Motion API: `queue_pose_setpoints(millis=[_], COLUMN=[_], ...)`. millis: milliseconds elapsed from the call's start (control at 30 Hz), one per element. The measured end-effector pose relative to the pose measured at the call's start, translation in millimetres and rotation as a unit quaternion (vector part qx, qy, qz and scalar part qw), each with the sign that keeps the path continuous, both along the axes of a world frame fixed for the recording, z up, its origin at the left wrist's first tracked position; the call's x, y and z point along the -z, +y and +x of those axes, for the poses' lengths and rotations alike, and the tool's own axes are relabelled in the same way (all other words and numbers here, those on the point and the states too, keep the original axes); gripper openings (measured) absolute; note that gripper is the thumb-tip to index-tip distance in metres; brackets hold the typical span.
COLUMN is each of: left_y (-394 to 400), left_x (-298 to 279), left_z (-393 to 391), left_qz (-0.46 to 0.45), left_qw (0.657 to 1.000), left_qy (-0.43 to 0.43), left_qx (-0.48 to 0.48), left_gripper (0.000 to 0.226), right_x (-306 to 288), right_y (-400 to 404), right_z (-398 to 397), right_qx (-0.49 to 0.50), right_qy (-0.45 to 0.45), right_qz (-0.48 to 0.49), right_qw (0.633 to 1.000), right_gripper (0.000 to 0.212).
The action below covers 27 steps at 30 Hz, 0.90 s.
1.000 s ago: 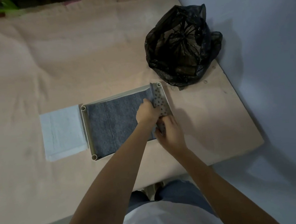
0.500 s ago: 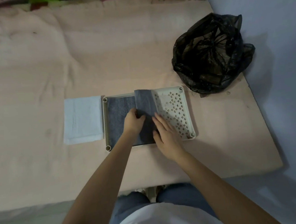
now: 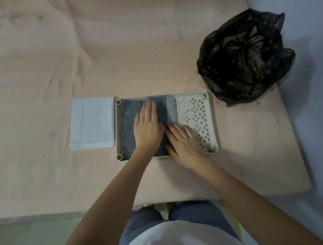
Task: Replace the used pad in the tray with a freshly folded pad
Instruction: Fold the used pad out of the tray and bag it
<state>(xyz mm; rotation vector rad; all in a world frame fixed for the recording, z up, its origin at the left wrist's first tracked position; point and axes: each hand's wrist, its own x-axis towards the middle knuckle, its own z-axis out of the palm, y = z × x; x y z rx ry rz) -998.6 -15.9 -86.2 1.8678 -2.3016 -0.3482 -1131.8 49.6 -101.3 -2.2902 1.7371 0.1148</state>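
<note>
A cream tray (image 3: 210, 121) with a perforated floor sits at the table's middle. A dark grey used pad (image 3: 128, 125) lies in its left half, its right part folded over to the left, so the tray's right half is bare. My left hand (image 3: 147, 130) presses flat on the folded pad with straight fingers. My right hand (image 3: 182, 140) lies flat beside it on the fold's edge and the tray floor. A fresh folded white pad (image 3: 92, 125) rests on the table, touching the tray's left side.
A black plastic bag (image 3: 245, 57), open at the top, stands at the table's right back corner. The table (image 3: 52, 63) is covered with a wrinkled beige sheet. The table's right edge and a blue-grey floor lie just past the bag.
The pad's right part was lifted from the tray's right end and folded further left. Both hands moved left with it and now lie flat on it. The camera view shifted.
</note>
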Motion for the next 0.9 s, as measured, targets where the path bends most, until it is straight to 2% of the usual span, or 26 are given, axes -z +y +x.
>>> queue_pose_setpoints(millis=[67,133,267,500,900], left_y=[-2,-4,-7,-5,-7], left_x=[8,16,28,35,41], left_z=[0,0,5,8,9], left_qz=[-0.003,0.015,0.020,0.017,0.017], left_qw=[0.993,0.986,0.985,0.988,0.993], left_qy=[-0.058,-0.097,-0.109,-0.095,-0.079], left_qx=[0.102,0.131,0.132,0.118,0.087], left_gripper=[0.059,0.060,0.063,0.063,0.068], right_x=[0,-1,-1,11,30], right_y=[-1,-3,-17,-68,-70], right_z=[0,-1,-5,6,1], right_qx=[-0.003,-0.006,0.035,0.042,0.052], right_qy=[-0.006,-0.026,-0.073,0.049,0.086], right_qz=[-0.006,-0.015,-0.057,-0.044,-0.055], right_qw=[1.000,1.000,0.995,0.997,0.993], right_gripper=[0.058,0.053,0.044,0.057,0.060])
